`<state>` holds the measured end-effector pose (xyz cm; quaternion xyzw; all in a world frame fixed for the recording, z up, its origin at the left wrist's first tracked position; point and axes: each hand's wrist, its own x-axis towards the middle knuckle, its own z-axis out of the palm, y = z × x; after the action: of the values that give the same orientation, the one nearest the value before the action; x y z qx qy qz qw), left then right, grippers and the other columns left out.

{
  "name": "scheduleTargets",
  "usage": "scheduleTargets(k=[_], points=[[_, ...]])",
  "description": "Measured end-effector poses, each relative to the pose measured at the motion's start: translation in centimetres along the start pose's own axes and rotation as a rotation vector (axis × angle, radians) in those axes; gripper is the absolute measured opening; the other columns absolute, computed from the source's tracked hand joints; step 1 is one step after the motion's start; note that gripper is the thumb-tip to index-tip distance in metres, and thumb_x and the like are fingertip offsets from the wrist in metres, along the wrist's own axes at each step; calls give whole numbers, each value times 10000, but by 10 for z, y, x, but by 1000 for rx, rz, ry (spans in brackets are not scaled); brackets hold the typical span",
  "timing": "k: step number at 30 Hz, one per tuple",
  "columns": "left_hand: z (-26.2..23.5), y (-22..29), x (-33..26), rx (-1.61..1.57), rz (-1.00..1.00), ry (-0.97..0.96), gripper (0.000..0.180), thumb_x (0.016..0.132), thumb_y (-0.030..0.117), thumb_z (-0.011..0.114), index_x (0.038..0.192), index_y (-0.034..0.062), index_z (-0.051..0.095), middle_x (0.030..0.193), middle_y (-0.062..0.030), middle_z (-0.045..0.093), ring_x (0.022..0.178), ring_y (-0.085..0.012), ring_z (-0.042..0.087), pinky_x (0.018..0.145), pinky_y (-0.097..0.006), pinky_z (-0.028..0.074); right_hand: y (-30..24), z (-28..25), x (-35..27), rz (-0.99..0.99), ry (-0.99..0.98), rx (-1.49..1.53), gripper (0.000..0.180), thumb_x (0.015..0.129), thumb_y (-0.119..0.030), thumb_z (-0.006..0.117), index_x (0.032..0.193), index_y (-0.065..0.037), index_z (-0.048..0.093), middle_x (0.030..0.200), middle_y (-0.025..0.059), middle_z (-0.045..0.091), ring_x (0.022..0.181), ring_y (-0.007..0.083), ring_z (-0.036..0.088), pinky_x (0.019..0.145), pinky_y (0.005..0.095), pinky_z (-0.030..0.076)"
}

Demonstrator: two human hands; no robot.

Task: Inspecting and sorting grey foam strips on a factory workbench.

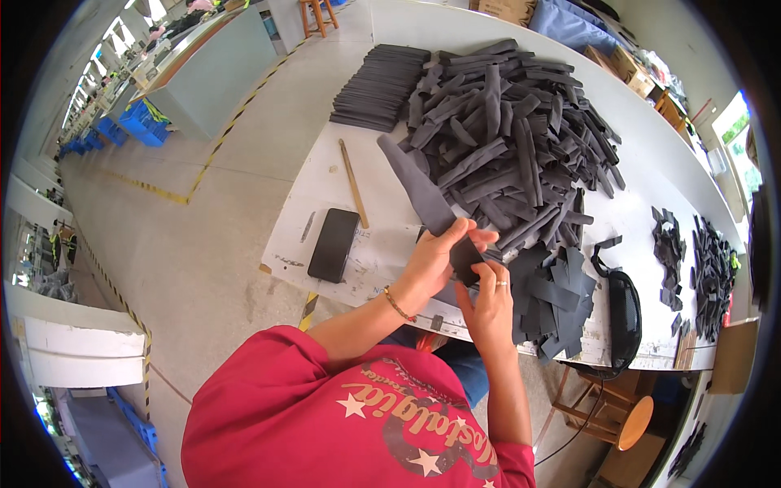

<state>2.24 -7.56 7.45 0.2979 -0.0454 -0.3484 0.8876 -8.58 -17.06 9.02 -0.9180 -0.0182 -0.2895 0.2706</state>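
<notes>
A long dark grey fabric strip [417, 189], which looks folded or tubular, slants up and left from my hands over the table. My left hand [435, 259] is closed round its lower end, thumb on top. My right hand [490, 302], with a ring on one finger, pinches a black flat piece [465, 262] at that end. Whether the piece sits inside the strip or against it, I cannot tell. Just beyond my hands lies a big loose heap of similar grey strips [488, 154]. Beside my right hand is a pile of flat black rectangular pieces [557, 297].
Neatly stacked grey strips [378, 85] lie at the table's far left. A wooden stick [354, 183] and a black phone [333, 246] rest near the left edge. To the right are a black mesh-covered object [625, 317] and dark scraps [669, 256]. A wooden stool [634, 423] stands below.
</notes>
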Motion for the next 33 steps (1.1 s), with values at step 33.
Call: scheduleTargets(k=[33], points=[[6,-16,-19,-92,85,98,365,970,344,577,802,25,631,821,-92,666,989,-292,664,904,-390,489,7,8,-8,-26,73,197,129,796,28,686,858,0,577,914,148,599,712,306,603,612,368,489]])
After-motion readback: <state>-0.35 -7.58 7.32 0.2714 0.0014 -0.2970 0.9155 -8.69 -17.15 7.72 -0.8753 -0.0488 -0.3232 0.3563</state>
